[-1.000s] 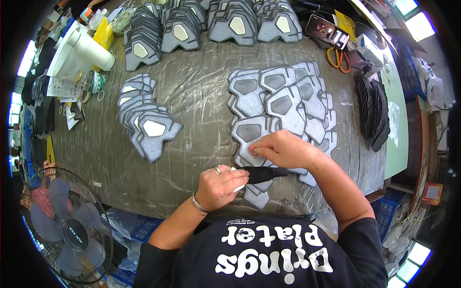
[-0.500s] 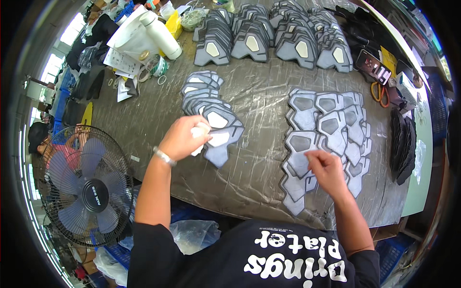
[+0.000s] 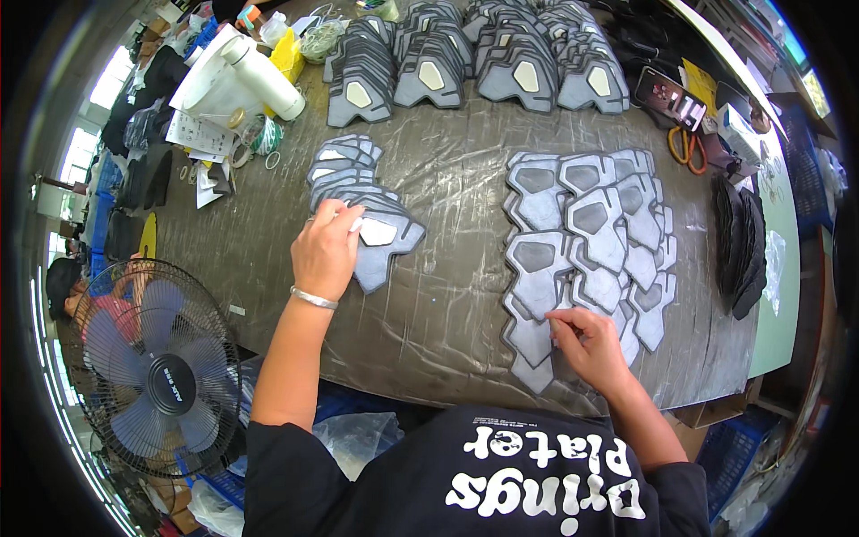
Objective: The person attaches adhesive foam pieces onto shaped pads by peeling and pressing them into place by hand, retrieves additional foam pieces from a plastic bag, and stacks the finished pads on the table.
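Observation:
On the left of the table a fanned stack of grey-blue shaped panels with white inserts (image 3: 380, 234) lies in front of me. My left hand (image 3: 322, 255) is over the left side of this stack, closed, with small white patches (image 3: 356, 221) showing between its fingertips. Over on the right lie overlapping rows of similar panels with darker grey centres (image 3: 540, 252). At the lower corner of one of these grey panels (image 3: 534, 291), my right hand (image 3: 589, 349) pinches with thumb and forefinger; the exact contact is partly hidden by the fingers.
Rows of stacked panels (image 3: 429, 85) stand at the far edge. A white bottle (image 3: 268, 80) and tape rolls are back left. A phone (image 3: 669, 98), orange-handled scissors (image 3: 687, 150) and black pieces (image 3: 739, 246) lie at right. A fan (image 3: 170, 376) stands left; another person sits behind it.
My left hand has drawn back from the front panel of the stack, uncovering its white insert. My right hand has come nearer to me, down to a panel's lower corner. The whole view has shifted slightly.

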`<act>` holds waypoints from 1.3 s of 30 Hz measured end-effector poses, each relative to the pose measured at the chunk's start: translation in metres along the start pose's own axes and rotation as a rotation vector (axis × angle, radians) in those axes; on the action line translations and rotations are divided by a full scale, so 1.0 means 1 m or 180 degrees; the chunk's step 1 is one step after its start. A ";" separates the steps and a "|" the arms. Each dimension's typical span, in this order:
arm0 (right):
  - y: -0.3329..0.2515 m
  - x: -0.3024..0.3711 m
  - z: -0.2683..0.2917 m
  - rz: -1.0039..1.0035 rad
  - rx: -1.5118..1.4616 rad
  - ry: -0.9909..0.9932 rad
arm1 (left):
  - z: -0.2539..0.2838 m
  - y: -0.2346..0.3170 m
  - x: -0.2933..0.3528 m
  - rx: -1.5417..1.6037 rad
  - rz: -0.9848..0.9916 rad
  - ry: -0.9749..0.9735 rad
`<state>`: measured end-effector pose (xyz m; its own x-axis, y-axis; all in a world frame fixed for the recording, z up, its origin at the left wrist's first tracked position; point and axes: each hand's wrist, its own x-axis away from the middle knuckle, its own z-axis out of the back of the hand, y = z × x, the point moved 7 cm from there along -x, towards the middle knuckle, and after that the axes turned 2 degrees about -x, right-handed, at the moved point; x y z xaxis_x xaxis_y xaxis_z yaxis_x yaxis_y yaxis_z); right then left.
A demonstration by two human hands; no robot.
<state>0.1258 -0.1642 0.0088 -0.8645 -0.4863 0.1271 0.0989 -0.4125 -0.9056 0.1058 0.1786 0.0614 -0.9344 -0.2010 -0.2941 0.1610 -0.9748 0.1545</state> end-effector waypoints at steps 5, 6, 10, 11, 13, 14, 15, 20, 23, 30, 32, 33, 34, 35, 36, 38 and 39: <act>-0.009 -0.002 0.008 0.0152 0.0285 0.0164 | -0.003 0.031 0.019 -0.0143 -0.0574 -0.0345; -0.012 -0.003 0.005 0.0107 0.0288 0.0066 | -0.005 0.029 0.022 -0.0074 -0.0566 -0.0221; -0.031 -0.017 -0.020 0.0308 0.0264 -0.0242 | -0.004 0.008 0.036 -0.0161 -0.0217 -0.0297; -0.037 -0.025 -0.029 0.0332 0.0262 -0.0264 | -0.005 0.009 0.042 -0.0156 -0.0221 -0.0361; -0.062 -0.047 -0.060 0.0882 0.0271 -0.0547 | -0.008 0.008 0.048 -0.0162 -0.0192 -0.0399; -0.069 -0.061 -0.078 0.0902 0.0174 -0.0598 | -0.011 0.007 0.051 -0.0209 -0.0154 -0.0294; -0.075 -0.077 -0.099 0.0929 0.0082 -0.0660 | -0.016 0.004 0.053 -0.0259 -0.0105 -0.0183; -0.079 -0.135 -0.161 0.1230 0.0378 0.0102 | -0.030 0.003 0.054 -0.0137 -0.0083 0.0079; -0.073 -0.139 -0.172 0.1282 0.0590 0.0399 | -0.034 -0.002 0.058 -0.0073 0.0026 0.0186; -0.063 -0.149 -0.178 0.0761 0.0357 0.0123 | -0.037 -0.008 0.058 0.0015 0.0214 0.0052; -0.061 -0.152 -0.175 0.0830 -0.0047 0.0214 | -0.038 -0.007 0.057 0.0038 0.0218 0.0048; -0.061 -0.152 -0.175 0.0823 -0.0044 0.0211 | -0.039 -0.008 0.057 0.0048 0.0229 0.0034; -0.061 -0.154 -0.174 0.0795 -0.0049 0.0221 | -0.038 -0.007 0.057 0.0052 0.0232 0.0027; -0.060 -0.154 -0.173 0.0766 -0.0055 0.0230 | -0.037 -0.007 0.057 0.0048 0.0246 0.0024; -0.060 -0.155 -0.173 0.0759 -0.0055 0.0225 | -0.037 -0.007 0.057 0.0043 0.0260 0.0020; -0.061 -0.155 -0.171 0.0764 -0.0085 0.0254 | -0.037 -0.008 0.057 0.0035 0.0258 0.0019; -0.061 -0.155 -0.171 0.0756 -0.0087 0.0249 | -0.037 -0.007 0.057 0.0027 0.0252 0.0027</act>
<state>0.1695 0.0680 -0.0251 -0.8542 -0.5056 -0.1213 0.2913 -0.2722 -0.9171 0.0632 0.1707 0.0083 -0.9161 -0.2782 -0.2887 0.2315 -0.9550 0.1855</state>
